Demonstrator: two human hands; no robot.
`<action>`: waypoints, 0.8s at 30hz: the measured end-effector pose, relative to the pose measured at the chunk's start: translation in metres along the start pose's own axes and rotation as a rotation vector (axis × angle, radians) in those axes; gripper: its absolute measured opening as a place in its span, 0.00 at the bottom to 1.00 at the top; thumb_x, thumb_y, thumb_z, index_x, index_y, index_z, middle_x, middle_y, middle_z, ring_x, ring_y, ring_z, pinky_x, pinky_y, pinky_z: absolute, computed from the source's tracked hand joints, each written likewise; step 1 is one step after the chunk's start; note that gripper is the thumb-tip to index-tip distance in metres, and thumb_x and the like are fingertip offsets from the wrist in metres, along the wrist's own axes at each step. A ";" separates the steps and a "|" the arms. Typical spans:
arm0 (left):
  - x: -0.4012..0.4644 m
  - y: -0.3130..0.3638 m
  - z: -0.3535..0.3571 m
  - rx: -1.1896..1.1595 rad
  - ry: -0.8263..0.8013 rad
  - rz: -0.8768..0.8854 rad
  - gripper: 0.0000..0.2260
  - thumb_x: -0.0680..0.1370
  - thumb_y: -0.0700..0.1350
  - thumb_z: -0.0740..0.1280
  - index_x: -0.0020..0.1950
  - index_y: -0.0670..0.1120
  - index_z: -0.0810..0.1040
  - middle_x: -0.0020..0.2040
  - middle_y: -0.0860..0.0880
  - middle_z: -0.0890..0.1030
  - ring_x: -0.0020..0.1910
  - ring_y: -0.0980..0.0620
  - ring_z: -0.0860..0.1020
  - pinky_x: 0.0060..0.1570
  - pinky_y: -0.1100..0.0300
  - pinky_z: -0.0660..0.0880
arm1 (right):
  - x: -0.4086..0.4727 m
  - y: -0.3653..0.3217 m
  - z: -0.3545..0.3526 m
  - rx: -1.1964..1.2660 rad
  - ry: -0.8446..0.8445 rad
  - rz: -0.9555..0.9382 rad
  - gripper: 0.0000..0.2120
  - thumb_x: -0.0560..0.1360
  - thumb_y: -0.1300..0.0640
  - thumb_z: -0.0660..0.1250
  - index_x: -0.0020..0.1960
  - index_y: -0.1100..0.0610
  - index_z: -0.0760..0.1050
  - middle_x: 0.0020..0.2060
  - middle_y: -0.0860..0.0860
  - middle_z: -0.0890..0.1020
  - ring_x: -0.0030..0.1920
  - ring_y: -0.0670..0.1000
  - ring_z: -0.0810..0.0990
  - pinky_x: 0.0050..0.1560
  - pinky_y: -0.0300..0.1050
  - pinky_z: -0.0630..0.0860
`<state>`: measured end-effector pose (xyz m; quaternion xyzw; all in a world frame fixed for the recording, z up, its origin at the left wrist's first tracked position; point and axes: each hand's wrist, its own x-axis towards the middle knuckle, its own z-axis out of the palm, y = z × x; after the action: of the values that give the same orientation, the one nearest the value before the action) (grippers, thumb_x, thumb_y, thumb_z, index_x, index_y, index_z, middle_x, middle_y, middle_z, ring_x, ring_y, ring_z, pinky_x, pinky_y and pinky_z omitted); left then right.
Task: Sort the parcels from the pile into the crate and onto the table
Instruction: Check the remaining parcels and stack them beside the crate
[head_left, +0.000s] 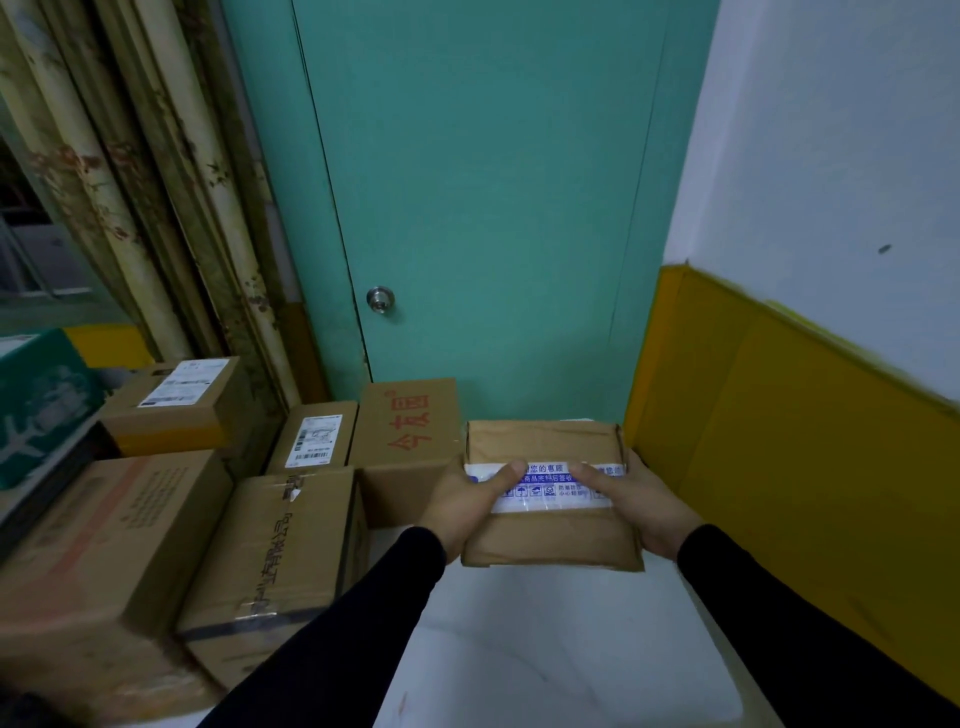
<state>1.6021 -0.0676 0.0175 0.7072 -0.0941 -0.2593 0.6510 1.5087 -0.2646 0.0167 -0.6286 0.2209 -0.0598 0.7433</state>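
Parcel in hand: I have a flat brown parcel (550, 493) held up in front of me, level, with a white band of tape printed in blue running across its top.
Left hand (464, 501): I see it clamped on the parcel's left edge, thumb lying over the tape band on top, the other fingers out of sight beneath.
Right hand (636, 499): I see it gripping the right edge the same way, thumb pointing inward along the tape, fingertips wrapped round the far right corner.
Sleeves: both my forearms are in black sleeves (810, 623) reaching up from the bottom of the view.
Beneath the parcel: a white surface (561, 660) lies below my hands; I cannot tell whether it is a crate or a tabletop.
Pile: cardboard boxes (270, 551) are stacked to my left, well apart from the held parcel; one with red characters (410, 426) stands just left of it against the door.
Other boxes: two carry white shipping labels (317, 436), and a green printed carton (41, 405) sits at the far left.
Backdrop: a teal door (493, 208) with a round metal knob (380, 299) faces me, a yellow panel (779, 441) on the right wall.
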 end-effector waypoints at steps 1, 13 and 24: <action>0.000 0.000 0.000 0.009 0.009 -0.004 0.17 0.73 0.53 0.78 0.57 0.46 0.83 0.48 0.48 0.88 0.47 0.49 0.86 0.53 0.50 0.83 | 0.000 -0.001 0.000 -0.003 -0.001 -0.009 0.30 0.64 0.52 0.79 0.64 0.48 0.73 0.52 0.54 0.87 0.51 0.55 0.87 0.49 0.53 0.84; -0.016 0.016 -0.002 -0.089 -0.069 -0.041 0.19 0.75 0.60 0.72 0.58 0.48 0.81 0.51 0.47 0.87 0.49 0.48 0.86 0.56 0.50 0.81 | -0.007 0.006 -0.006 0.032 0.074 -0.003 0.39 0.64 0.39 0.77 0.72 0.45 0.68 0.58 0.53 0.85 0.54 0.56 0.86 0.59 0.61 0.81; -0.023 0.032 -0.005 -0.292 -0.126 -0.226 0.15 0.80 0.35 0.67 0.66 0.41 0.75 0.58 0.39 0.83 0.54 0.41 0.82 0.58 0.48 0.79 | -0.010 -0.001 -0.019 0.256 0.064 0.104 0.31 0.76 0.30 0.61 0.68 0.51 0.79 0.62 0.56 0.83 0.62 0.60 0.82 0.61 0.56 0.78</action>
<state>1.5916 -0.0564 0.0539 0.5938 -0.0160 -0.3851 0.7063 1.4923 -0.2782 0.0183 -0.5142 0.2672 -0.0689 0.8121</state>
